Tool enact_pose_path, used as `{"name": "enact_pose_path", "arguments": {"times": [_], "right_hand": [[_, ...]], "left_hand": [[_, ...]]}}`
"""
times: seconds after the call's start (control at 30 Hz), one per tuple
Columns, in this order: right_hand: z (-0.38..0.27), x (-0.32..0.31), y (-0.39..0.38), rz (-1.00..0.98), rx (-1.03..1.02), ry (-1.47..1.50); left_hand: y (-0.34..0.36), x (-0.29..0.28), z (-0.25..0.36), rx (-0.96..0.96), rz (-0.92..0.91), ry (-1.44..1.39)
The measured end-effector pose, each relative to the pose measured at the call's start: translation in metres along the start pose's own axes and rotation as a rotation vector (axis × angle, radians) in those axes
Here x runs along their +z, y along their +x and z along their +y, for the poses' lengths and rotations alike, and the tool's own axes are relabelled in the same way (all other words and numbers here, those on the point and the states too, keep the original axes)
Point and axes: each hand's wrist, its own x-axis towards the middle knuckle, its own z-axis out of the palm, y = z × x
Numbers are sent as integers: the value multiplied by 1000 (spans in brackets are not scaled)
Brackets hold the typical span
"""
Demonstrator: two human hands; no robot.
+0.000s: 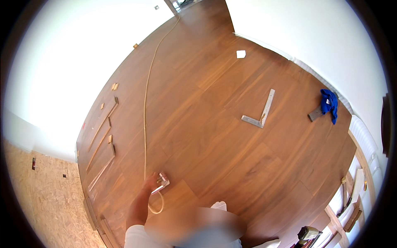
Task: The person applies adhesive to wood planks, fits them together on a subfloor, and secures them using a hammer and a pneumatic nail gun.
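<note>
My left hand (152, 182) reaches out low over the wood floor, left of centre, its fingers closed round a small silver and reddish air tool (163, 181). The exact kind of tool cannot be made out. A beige air hose (145, 111) loops beneath the hand and runs up the floor to the far doorway. My right hand is not in view; a blurred patch covers the lower middle. A steel framing square (268, 108) lies on the brown plank floor (198, 136), right of centre.
Several thin wood strips (99, 142) and small blocks (115, 86) lie along the left wall. A blue cloth (329, 106) lies at the right, a white square piece (240, 54) farther off. At lower right are a power tool (307, 234), a hammer (344, 194) and wood framing (337, 221).
</note>
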Motion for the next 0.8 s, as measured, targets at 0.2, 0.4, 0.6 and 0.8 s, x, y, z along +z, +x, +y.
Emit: {"name": "enact_pose_path", "arguments": {"times": [0.2,0.4,0.6,0.8], "right_hand": [[5,-2,0,-17,-21,98],[28,-24,3,-25,3,278],[21,-83,8,-30,-33,515],[60,-136,-10,-96,85,667]], "left_hand": [[-3,-72,116,135,-29,-21],[39,-108,275,675,-106,27],[20,-145,517,1092,-218,379],[-67,-116,702,1379,-196,551]]}}
